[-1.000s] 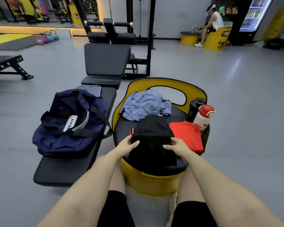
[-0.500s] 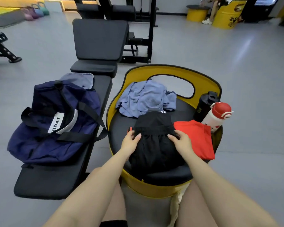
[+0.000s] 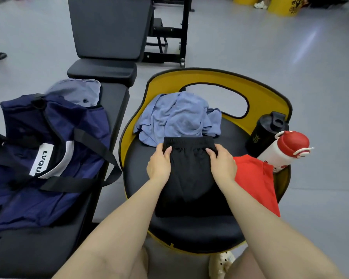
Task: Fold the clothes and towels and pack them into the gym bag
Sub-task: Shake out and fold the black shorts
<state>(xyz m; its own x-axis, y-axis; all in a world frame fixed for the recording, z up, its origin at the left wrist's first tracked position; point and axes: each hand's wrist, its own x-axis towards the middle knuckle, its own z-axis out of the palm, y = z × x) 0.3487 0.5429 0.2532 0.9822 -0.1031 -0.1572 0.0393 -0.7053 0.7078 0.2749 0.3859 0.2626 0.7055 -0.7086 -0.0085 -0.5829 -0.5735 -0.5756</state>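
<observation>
both hands, left hand (image 3: 159,165) and right hand (image 3: 223,165), pinch the black shorts (image 3: 189,178) waistband.

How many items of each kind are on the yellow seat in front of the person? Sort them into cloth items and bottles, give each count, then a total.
Cloth items: 3, the blue towel, the black shorts, the red garment
Bottles: 2, the black shaker bottle, the white bottle with a red cap
Total: 5
</observation>
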